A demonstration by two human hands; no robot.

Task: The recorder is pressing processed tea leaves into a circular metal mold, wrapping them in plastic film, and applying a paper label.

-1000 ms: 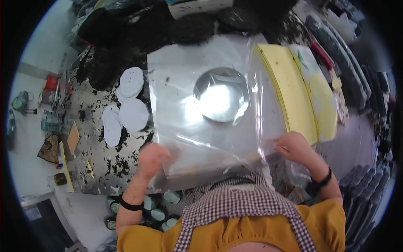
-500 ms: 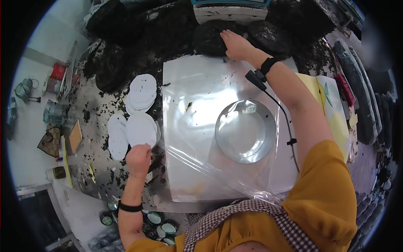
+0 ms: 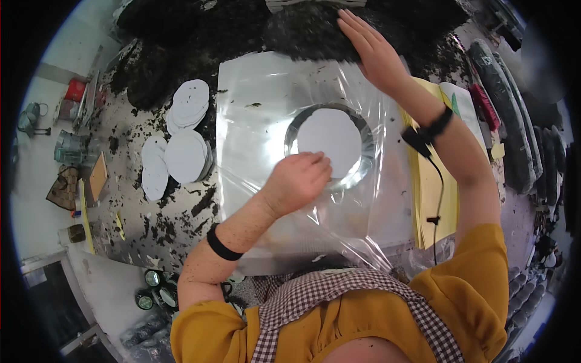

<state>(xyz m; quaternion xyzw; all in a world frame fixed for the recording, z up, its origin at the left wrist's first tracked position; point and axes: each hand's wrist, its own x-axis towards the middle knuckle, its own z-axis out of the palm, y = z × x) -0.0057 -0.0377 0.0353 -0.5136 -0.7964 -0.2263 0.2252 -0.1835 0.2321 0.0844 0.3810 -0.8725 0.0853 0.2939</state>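
Observation:
My left hand pinches the lower edge of a white scallop-edged paper disc. The disc lies over a round metal ring or dish, whose rim shows around it. Clear plastic film spreads over a pale sheet around the ring; which layer lies above the ring is hard to tell. At the far edge of the film, my right hand grips the right side of a dark round cake of flaky, leaf-like material, fingers stretched along it, thumb hidden. The cake is blurred by motion.
Stacks of white paper discs lie at the left among dark crumbs. More dark flaky heaps fill the far side. Yellow sheets lie at the right, near a red brush. A cable hangs from my right wrist.
My left hand has brought a paper disc from the stacks rightward onto the ring. My right hand has shifted on the dark cake, which is now in motion. The view has moved slightly.

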